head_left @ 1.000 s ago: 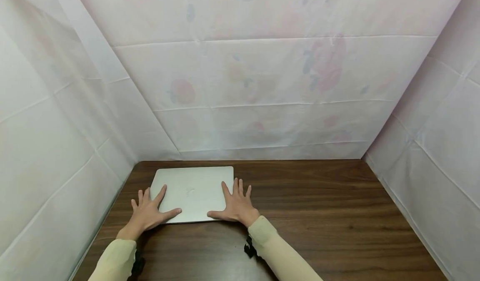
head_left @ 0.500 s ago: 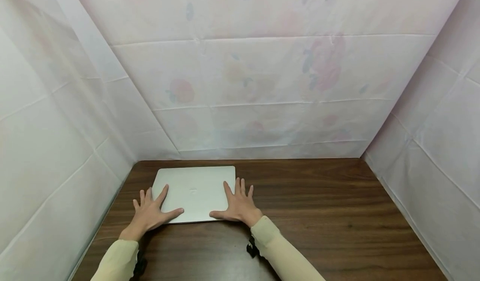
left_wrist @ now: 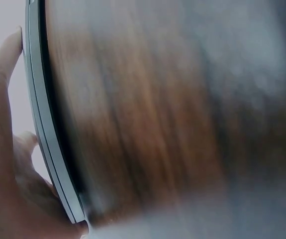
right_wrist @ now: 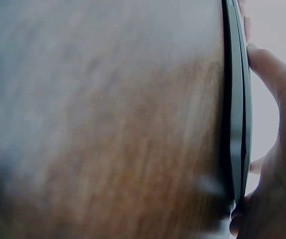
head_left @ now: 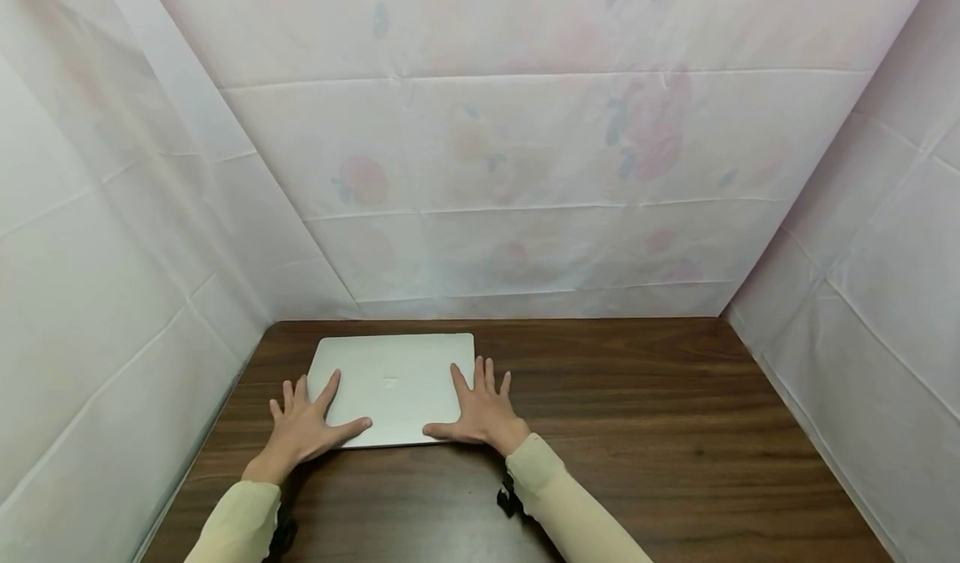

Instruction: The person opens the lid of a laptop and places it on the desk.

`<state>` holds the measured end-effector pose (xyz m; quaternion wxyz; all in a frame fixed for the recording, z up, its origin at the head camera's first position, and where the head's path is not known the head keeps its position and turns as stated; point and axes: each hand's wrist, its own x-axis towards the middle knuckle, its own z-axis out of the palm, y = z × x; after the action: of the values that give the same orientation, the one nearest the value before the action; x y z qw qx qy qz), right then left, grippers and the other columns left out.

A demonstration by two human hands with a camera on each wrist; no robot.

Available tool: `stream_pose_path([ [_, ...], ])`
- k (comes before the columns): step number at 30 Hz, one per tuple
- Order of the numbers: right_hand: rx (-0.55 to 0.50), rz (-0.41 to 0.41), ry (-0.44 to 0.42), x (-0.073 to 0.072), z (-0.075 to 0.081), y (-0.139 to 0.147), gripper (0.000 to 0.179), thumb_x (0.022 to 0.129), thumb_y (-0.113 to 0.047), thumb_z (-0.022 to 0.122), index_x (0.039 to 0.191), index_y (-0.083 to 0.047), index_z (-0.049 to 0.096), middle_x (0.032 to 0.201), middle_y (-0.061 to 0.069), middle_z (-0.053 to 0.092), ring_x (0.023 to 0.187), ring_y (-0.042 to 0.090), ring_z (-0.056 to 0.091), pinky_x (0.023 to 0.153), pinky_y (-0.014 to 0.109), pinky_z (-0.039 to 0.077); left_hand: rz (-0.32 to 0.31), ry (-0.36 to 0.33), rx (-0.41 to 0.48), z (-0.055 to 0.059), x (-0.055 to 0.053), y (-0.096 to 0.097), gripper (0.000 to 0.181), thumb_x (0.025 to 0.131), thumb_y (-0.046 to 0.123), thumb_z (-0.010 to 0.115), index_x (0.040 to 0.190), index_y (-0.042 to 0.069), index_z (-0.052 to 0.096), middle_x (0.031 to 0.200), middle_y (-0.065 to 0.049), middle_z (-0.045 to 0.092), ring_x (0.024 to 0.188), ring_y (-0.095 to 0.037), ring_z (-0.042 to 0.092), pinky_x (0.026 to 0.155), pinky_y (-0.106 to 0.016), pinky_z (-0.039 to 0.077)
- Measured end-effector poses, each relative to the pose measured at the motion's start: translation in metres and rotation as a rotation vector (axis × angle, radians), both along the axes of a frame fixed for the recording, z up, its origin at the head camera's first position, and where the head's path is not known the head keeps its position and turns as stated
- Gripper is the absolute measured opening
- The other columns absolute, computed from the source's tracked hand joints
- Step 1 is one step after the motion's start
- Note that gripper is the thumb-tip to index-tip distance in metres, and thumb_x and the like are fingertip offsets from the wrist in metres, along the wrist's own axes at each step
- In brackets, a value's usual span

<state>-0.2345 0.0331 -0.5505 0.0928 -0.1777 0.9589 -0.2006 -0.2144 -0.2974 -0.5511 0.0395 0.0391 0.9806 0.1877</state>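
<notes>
A closed silver laptop (head_left: 393,392) lies flat on the dark wooden table, near its back left part. My left hand (head_left: 300,425) spreads over the laptop's left front corner, thumb and index finger on the lid, the other fingers past the left edge. Mirroring it, my right hand (head_left: 480,413) rests on the right front corner with fingers spread and straight. In the left wrist view the thumb (left_wrist: 6,57) touches the lid above the laptop's thin front edge (left_wrist: 48,124). The right wrist view shows the right thumb (right_wrist: 269,67) against the lid beside the front edge (right_wrist: 236,109).
The wood-grain table (head_left: 637,429) extends to the right and in front of the laptop. White printed cloth (head_left: 525,146) hangs behind the table, with more cloth on both sides. Dark straps (head_left: 510,496) show under the pale sleeves at the wrists.
The laptop has slid a little to the right along the table, and both hands have moved with it, keeping their spread pose on its front corners.
</notes>
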Motion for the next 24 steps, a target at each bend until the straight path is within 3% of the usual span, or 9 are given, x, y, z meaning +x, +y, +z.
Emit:
stream_pose_path([
  [24,0.006,-0.006,-0.010,0.002,0.002,0.014,0.116,0.079,-0.087,0.059,0.167,-0.023,0.018,0.170,0.029,0.005,0.158,0.048,0.000,0.119,0.076,0.004,-0.001,-0.004,0.008,-0.002,0.002,0.015,0.115,0.081,0.077,0.066,0.165,0.011,0.024,0.158,-0.049,0.005,0.144,-0.073,-0.007,0.105,-0.088,-0.003],
])
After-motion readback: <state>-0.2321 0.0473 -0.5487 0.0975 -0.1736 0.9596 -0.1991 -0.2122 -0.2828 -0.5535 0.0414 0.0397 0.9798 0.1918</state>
